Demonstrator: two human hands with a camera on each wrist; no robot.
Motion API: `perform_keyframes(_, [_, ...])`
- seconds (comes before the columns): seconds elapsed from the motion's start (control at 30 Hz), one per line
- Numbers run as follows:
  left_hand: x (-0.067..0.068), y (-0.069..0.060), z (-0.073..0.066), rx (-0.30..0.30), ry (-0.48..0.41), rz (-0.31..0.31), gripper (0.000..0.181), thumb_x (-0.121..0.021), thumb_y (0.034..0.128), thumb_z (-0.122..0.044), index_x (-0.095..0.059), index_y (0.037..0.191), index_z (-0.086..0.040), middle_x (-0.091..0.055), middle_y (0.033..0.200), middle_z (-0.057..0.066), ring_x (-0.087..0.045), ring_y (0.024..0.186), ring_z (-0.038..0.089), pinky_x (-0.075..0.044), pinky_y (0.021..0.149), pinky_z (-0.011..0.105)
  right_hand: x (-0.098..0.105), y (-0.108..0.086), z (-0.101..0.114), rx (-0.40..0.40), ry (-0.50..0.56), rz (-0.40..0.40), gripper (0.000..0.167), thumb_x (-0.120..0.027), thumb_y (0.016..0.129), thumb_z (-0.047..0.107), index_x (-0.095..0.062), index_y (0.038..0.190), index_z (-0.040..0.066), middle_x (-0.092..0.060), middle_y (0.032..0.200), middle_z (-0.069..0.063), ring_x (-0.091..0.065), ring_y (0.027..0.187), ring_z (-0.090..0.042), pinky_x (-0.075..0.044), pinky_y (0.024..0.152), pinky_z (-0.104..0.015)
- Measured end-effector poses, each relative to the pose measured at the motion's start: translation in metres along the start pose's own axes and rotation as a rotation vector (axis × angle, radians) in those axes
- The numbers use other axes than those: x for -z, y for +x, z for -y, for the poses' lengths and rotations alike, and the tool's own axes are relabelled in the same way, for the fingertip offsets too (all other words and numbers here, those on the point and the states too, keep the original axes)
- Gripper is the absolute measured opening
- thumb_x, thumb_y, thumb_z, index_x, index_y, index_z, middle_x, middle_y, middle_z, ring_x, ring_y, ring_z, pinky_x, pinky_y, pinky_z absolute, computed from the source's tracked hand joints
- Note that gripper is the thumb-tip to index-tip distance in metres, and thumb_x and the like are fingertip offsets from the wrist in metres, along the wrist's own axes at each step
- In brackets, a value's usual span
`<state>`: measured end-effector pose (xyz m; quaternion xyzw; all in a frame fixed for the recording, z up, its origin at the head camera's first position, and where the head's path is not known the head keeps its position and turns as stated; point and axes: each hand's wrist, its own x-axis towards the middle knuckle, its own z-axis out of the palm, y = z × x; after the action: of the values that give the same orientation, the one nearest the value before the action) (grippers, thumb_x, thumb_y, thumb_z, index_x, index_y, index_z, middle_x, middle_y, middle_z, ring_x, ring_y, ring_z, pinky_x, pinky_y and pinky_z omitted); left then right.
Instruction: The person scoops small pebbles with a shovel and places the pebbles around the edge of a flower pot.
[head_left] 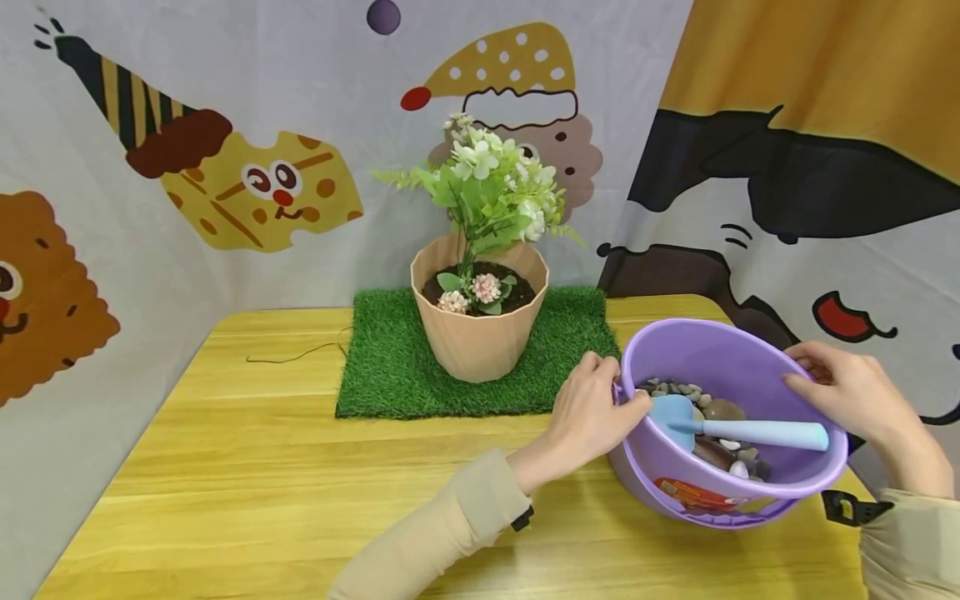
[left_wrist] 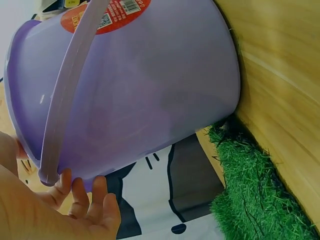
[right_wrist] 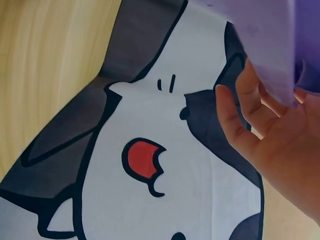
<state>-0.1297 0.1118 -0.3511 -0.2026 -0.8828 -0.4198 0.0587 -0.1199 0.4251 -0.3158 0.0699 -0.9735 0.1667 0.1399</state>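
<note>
The left hand [head_left: 591,408] is being clamped on the rim of the purple bucket [head_left: 750,379], its thumb being laid over the edge and its fingers being set to the outside, beside the joint of the bucket handle [left_wrist: 62,100]. The opposite side of the rim is being pinched by the right hand [head_left: 855,390], the bucket wall being enclosed between thumb and fingers. The purple bucket is being held at the right of the worktop [head_left: 300,500], its mouth being turned toward the head camera; contact between base and worktop cannot be told for certain. Inside, assorted stones [head_left: 725,409] are being contained, and a blue shovel [head_left: 761,432] is being carried over them, its scoop being placed nearest the left hand. A red label [head_left: 693,493] is being displayed on the outer wall. Behind and to the left, a faceted pot [head_left: 480,342] is being supported on a green grass mat [head_left: 382,358], white-flowered stems [head_left: 487,192] and pink flowers [head_left: 486,287] being held in it.
</note>
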Motion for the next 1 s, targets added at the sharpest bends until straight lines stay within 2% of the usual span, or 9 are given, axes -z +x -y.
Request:
perform_keyframes(0.3, [0.009,-0.009,0.004,0.004,-0.016,-0.002,0.019,-0.06,0.0797,-0.037,-0.054,0.08,-0.019,-0.046,0.082,-0.005,-0.042,0.066,0.008,-0.035,0.054,0.016,-0.005,0.0,0.012,-0.015,0.052,-0.004,0.019,-0.063,0.084,0.011,-0.063,0.1,0.002,-0.067,0.084,-0.018,-0.042,0.068,0.019,-0.036,0.054,-0.008])
perform_keyframes(0.7, [0.025,-0.021,0.013,0.012,-0.033,-0.008,0.018,-0.059,0.0796,-0.036,-0.052,0.078,-0.019,-0.046,0.081,-0.005,-0.042,0.068,0.008,-0.034,0.055,0.016,-0.013,0.002,0.033,-0.049,0.068,0.025,0.02,-0.062,0.085,0.013,-0.062,0.102,0.003,-0.067,0.085,-0.015,-0.045,0.066,0.013,-0.041,0.054,-0.015])
perform_keyframes(1.0, [0.038,-0.033,0.023,-0.001,-0.056,-0.029,0.016,-0.062,0.0773,-0.031,-0.053,0.078,-0.018,-0.047,0.08,-0.005,-0.041,0.068,0.007,-0.035,0.056,0.015,-0.02,0.005,0.056,-0.016,0.062,0.004,0.018,-0.063,0.083,0.012,-0.063,0.099,0.004,-0.066,0.082,-0.01,-0.045,0.066,0.007,-0.04,0.054,-0.017])
